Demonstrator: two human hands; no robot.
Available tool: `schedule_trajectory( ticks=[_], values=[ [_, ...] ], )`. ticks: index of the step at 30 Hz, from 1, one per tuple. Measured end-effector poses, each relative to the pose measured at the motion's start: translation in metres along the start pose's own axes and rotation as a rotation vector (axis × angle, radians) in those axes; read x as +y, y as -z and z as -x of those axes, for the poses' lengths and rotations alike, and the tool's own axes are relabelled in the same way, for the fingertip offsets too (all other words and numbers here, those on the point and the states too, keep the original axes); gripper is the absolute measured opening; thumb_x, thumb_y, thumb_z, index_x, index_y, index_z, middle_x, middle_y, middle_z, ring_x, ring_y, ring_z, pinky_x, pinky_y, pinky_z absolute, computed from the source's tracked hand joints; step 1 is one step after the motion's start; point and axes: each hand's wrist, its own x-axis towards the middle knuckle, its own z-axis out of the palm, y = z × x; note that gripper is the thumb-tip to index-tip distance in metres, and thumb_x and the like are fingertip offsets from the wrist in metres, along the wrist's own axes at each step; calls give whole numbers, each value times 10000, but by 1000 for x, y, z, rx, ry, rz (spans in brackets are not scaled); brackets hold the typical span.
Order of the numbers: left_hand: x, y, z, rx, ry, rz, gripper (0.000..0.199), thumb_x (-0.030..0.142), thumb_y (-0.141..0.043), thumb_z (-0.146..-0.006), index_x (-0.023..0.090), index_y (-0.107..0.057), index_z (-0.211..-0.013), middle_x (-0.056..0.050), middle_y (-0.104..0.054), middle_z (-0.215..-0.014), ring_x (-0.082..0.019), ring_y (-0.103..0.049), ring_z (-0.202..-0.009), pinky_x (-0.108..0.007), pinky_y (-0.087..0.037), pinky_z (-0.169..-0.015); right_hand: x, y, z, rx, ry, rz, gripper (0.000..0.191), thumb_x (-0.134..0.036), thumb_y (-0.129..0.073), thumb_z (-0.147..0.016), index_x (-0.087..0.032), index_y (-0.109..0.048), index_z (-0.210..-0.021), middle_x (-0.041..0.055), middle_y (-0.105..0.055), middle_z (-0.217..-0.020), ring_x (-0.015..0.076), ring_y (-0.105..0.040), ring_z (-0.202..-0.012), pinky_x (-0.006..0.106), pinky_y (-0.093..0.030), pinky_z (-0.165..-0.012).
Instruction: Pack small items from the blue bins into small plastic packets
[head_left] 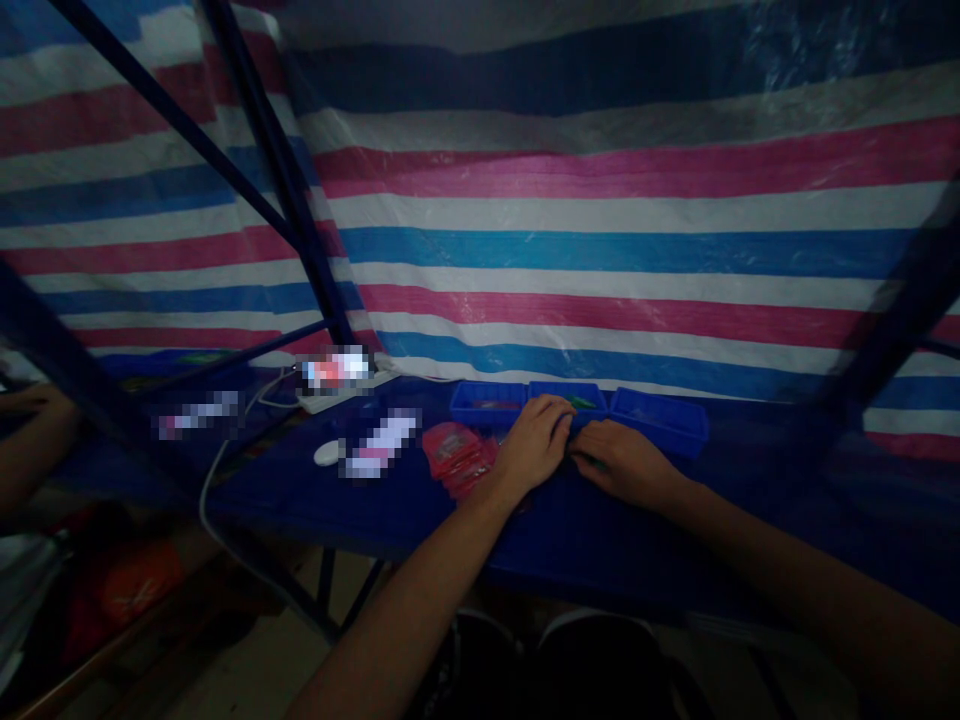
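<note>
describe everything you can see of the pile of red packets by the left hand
The red packets look like thin, partly see-through plastic pouches, overlapping in a loose pile. They lie on the blue table beside the left hand, whose arm seems to hide some. Contact with the hand and their contents are unclear.

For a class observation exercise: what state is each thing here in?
Left hand: fingers bent, grip unclear.
Right hand: fingers curled, grip unclear.
Blue trays: open-topped, in a row.
Pink packets: piled, overlapping.
White cable: slack, drooping.
White round object: lying flat.
Striped sheet: hanging, creased.
Pixelated objects: state unreadable.
</note>
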Motion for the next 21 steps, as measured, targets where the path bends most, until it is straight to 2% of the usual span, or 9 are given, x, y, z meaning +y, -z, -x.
schedule_trajectory(
  ticks=[4, 7, 9, 12, 15, 18, 21],
  values=[
    [10, 5, 0, -20, 42, 65, 360, 372, -371, -1072, 195, -646, -1224, -90, -691, -1209, -229, -624, -1168, -401, -461, -1090, 8, -1, 1, 211, -224, -228, 145, -249, -591, -929, -234, -679, -1043, 77, -739, -1035, 265, -696, -973, 437, -537, -907],
    [9, 4, 0, -37, 48, 70, 352, 404, -507, -1025, 200, -613, -1291, -96, -678, -1285, -248, -626, -1200, -403, -473, -1078, 15, -1, 3, 357, -411, -456, 155, -344, -621, -931, -246, -669, -1040, 55, -745, -1003, 255, -718, -924, 435, -563, -882],
    [6, 1, 0, -39, 56, 59, 365, 359, -601, -977, 202, -599, -1306, -96, -678, -1295, -254, -638, -1191, -405, -485, -1069, 19, -3, 4, 418, -482, -646, 191, -405, -643, -923, -240, -661, -1018, 51, -738, -963, 241, -721, -892, 406, -583, -840],
    [3, -1, 0, -36, 68, 73, 348, 274, -639, -946, 212, -601, -1287, -73, -710, -1227, -235, -673, -1122, -388, -511, -1033, 21, -6, 4, 442, -504, -858, 262, -448, -713, -878, -230, -659, -1013, 54, -735, -961, 222, -722, -890, 374, -597, -830],
    [3, 1, -1, -6, 91, 110, 377, 248, -654, -933, 233, -583, -1303, -50, -726, -1167, -217, -691, -1069, -364, -530, -985, 21, -9, 3, 430, -512, -963, 354, -444, -803, -801, -226, -672, -1047, 68, -753, -1033, 231, -732, -965, 390, -599, -906],
    [3, 1, -1, -5, 118, 139, 412, 242, -669, -922, 246, -565, -1321, -35, -731, -1100, -210, -701, -1019, -349, -545, -929, 21, -11, 2, 410, -525, -1032, 397, -439, -843, -757, -229, -686, -1055, 70, -767, -1063, 245, -744, -994, 427, -591, -960],
    [2, 0, -1, 9, 120, 139, 424, 259, -655, -935, 238, -547, -1344, -46, -726, -1106, -211, -701, -1011, -351, -548, -923, 24, -11, 3, 428, -549, -1020, 407, -446, -849, -749, -221, -693, -1050, 72, -773, -1032, 250, -752, -959, 432, -601, -935]
  ],
)
